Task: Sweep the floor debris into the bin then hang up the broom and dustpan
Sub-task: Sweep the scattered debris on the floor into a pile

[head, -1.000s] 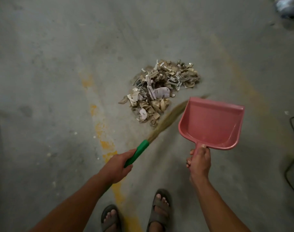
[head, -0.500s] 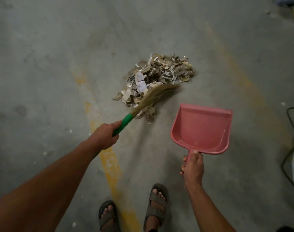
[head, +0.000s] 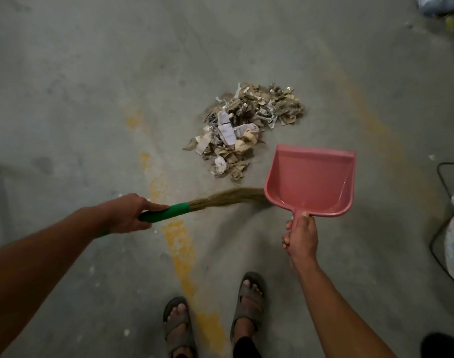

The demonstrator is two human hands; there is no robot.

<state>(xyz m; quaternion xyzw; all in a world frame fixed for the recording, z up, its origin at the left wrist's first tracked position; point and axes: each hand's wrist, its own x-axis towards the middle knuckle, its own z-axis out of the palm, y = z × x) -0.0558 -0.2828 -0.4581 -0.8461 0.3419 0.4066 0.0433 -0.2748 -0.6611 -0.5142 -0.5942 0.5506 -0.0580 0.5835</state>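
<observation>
Left hand (head: 127, 215) grips the broom (head: 208, 202), right hand (head: 301, 236) grips the dustpan (head: 311, 182) beside the debris pile (head: 244, 130). Gathering step underway; next, the pan's lip must meet the floor.

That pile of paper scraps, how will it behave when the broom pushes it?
The pile of paper scraps looks crumpled and loose, so probably light and apt to scatter. The broom bristles look soft, so some bits may slip past.

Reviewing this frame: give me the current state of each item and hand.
Debris pile: heaped on floor, not yet collected.
Dustpan: empty, beside the pile.
Broom: bristles reach dustpan's side.
Left hand: grips broom handle.
Right hand: grips dustpan handle.
</observation>
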